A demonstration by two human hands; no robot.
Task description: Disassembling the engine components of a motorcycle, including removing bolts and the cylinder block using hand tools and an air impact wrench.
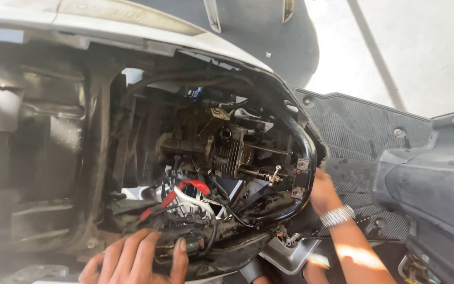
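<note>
Working inside a stripped scooter, body panels already off.
Left hand (135, 260) spreads open-fingered on the dirty black wiring bundle (195, 231) near; right hand (322, 192), grip hidden, reaches behind the black tubular frame (306, 158); finned grey engine (227, 155) remains mounted.

You have a single view, from the camera on your head, tilted down and forward, close into the opened black plastic body of a scooter (53, 131). The exposed grimy metal engine with cooling fins (227, 152) fills the centre of the frame. Your left hand (132, 260) enters at the bottom edge, your right hand (322, 192) at lower right. The sunlit pale concrete ground (426, 47) occupies the upper right.
</note>
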